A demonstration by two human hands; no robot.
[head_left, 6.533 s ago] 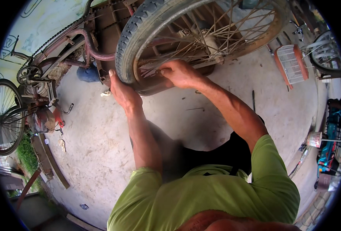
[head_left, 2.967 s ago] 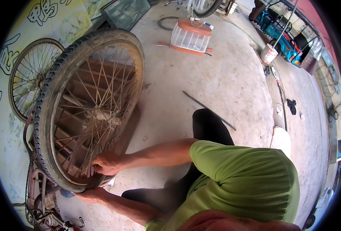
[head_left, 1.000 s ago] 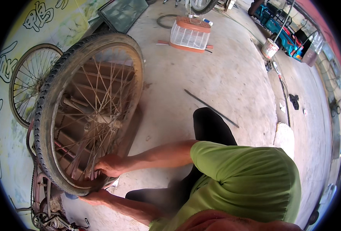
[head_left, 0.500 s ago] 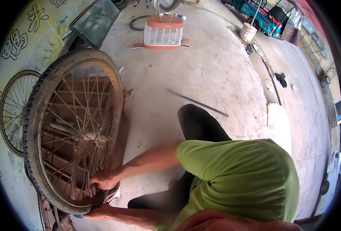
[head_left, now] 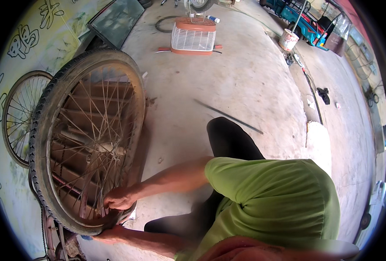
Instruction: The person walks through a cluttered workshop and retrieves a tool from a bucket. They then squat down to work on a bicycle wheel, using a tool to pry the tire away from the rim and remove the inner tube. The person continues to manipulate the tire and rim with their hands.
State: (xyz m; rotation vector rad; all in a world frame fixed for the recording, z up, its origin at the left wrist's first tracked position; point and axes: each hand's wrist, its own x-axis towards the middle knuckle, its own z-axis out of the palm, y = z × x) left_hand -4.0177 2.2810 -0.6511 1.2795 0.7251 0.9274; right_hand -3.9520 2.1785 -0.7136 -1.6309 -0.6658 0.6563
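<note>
A large, dusty bicycle wheel (head_left: pixel 134 169) with a knobbly black tyre (head_left: pixel 39 174) and rusty spokes stands at the left, tilted towards me. Its hub (head_left: pixel 106 148) is brown with dirt. At the lower part of the rim, my right hand (head_left: pixel 119 199) is closed among the spokes; whatever its fingers hold is hidden. Below it, my left hand (head_left: pixel 108 235) grips the tyre's bottom edge from underneath, its fingertips partly behind the wheel. A small blue patch (head_left: pixel 87 237) shows by those fingertips.
Another bicycle wheel (head_left: pixel 21 117) leans on the painted wall. A thin dark rod (head_left: pixel 230 116) lies on the floor near my knee. Farther off stand an orange heater-like box with a white grille (head_left: pixel 193 37), a glass pane (head_left: pixel 116 21), a bucket (head_left: pixel 288 40) and a blue cart (head_left: pixel 308 31).
The view has shifted a little, so the scene sits slightly farther right. Both hands stay at the bottom of the wheel, with almost no movement.
</note>
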